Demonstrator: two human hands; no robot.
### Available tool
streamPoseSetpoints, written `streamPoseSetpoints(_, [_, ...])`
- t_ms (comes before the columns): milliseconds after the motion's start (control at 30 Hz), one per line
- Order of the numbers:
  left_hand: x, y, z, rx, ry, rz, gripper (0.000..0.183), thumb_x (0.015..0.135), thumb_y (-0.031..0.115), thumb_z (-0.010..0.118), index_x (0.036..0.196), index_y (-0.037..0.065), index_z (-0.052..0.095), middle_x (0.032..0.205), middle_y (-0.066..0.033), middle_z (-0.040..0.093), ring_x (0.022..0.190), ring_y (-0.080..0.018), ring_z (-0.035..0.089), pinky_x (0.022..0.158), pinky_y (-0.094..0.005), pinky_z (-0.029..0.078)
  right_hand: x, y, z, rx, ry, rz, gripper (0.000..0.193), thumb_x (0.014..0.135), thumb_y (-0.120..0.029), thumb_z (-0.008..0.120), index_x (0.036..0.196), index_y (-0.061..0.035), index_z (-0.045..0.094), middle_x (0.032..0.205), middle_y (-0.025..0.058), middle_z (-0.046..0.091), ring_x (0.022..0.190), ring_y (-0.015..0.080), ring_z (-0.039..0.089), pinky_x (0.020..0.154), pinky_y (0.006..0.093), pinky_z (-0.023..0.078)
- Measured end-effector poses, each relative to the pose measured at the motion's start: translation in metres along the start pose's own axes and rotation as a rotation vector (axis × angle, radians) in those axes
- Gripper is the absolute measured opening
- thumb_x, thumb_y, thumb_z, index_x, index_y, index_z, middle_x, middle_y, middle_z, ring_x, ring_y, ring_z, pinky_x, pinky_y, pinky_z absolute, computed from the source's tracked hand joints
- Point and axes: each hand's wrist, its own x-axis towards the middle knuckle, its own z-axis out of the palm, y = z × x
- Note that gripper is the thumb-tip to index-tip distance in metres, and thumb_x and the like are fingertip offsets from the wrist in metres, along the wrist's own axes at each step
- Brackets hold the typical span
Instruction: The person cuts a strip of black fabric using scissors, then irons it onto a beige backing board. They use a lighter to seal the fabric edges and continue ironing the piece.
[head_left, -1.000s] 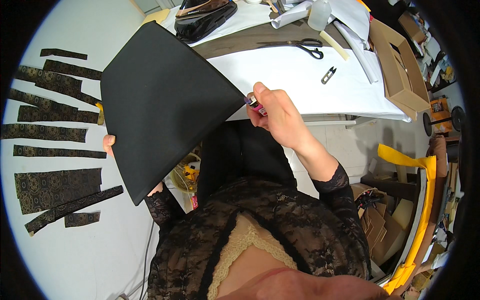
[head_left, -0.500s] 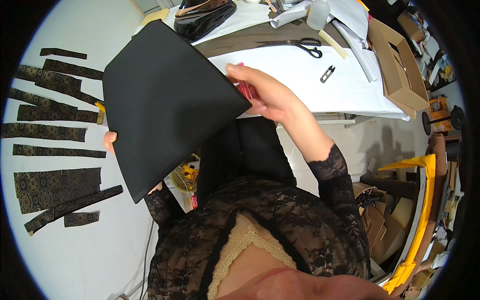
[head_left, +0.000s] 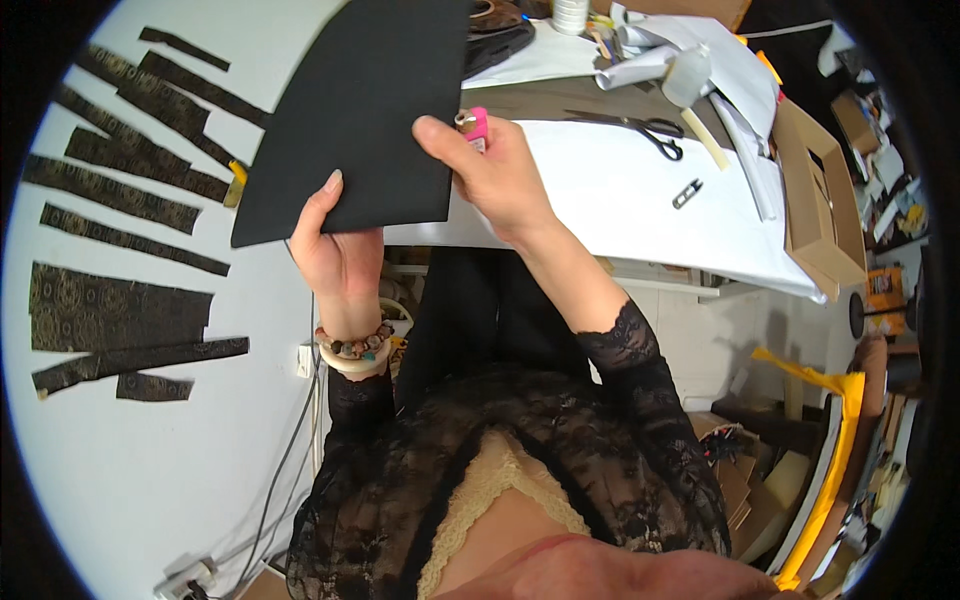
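Note:
A stiff black panel of fabric or board (head_left: 375, 110) with one curved side is held up in front of me, over the table's near edge. My left hand (head_left: 340, 240) grips its lower edge, thumb on the front face and the other fingers hidden behind. At the panel's right edge is my right hand (head_left: 500, 180), its thumb pressed on the face. A pink lighter (head_left: 472, 124) with a metal top sticks up from that same hand, next to the panel's edge. No flame shows.
Black scissors (head_left: 640, 128) and small thread snips (head_left: 688, 193) lie on the white-covered table (head_left: 590, 200). Behind them are an iron (head_left: 500, 45), paper rolls and a plastic bottle (head_left: 687, 75). An open cardboard box (head_left: 815, 200) stands right. Patterned dark strips (head_left: 120, 300) hang on the left wall.
The panel has turned and moved up and away from me. My left hand has come round to its lower edge. The lighter now points up beside the panel.

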Motion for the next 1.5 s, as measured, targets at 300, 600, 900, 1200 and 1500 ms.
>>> streamPoseSetpoints(300, [0.005,0.001,0.008,-0.014,0.17,0.007,0.024,0.08,0.001,0.061,0.104,0.002,0.059,0.103,-0.0077,0.062,0.101,-0.0195,0.058,0.091,-0.0335,0.043,-0.045,0.007,-0.006,0.005,-0.044,0.281,0.063,0.097,-0.054,0.023,0.057,-0.0091,0.04,0.048,-0.004,0.031,0.045,0.0063,0.025,0.044,0.0227,0.019])
streamPoseSetpoints(600, [0.005,-0.004,0.013,-0.006,0.24,0.049,0.002,0.079,-0.001,0.062,0.081,-0.001,0.062,0.094,-0.0124,0.063,0.092,-0.0222,0.061,0.086,-0.034,0.049,-0.049,0.003,-0.005,-0.084,0.005,0.176,0.058,0.099,-0.044,0.025,0.057,-0.0069,0.041,0.047,-0.0029,0.032,0.043,0.0063,0.025,0.04,0.0231,0.019])
streamPoseSetpoints(900, [0.003,-0.004,0.016,0.008,0.272,0.031,0.004,0.079,0.0,0.064,0.082,0.0,0.062,0.09,-0.0099,0.063,0.088,-0.0191,0.062,0.084,-0.0318,0.049,-0.052,0.0,0.0,-0.102,0.031,0.17,0.058,0.099,-0.043,0.026,0.057,-0.006,0.041,0.047,-0.0024,0.034,0.042,0.0065,0.027,0.04,0.0233,0.02])
streamPoseSetpoints(1200, [0.001,-0.002,0.012,-0.019,0.267,0.03,0.003,0.079,-0.001,0.062,0.082,0.0,0.062,0.09,-0.0111,0.064,0.089,-0.0207,0.063,0.084,-0.0325,0.05,-0.052,0.002,0.002,-0.111,0.019,0.151,0.059,0.1,-0.044,0.026,0.057,-0.0061,0.042,0.048,-0.0035,0.031,0.043,0.0065,0.027,0.042,0.0235,0.021])
streamPoseSetpoints(1500, [-0.006,0.005,0.013,-0.023,0.26,-0.025,0.006,0.078,0.001,0.063,0.084,0.001,0.062,0.089,-0.0078,0.063,0.087,-0.018,0.061,0.081,-0.0303,0.048,-0.041,0.018,-0.006,-0.209,-0.017,-0.226,0.032,0.084,-0.029,0.07,0.069,-0.0052,0.053,0.057,-0.0039,0.048,0.053,0.0039,0.042,0.048,0.02,0.032])
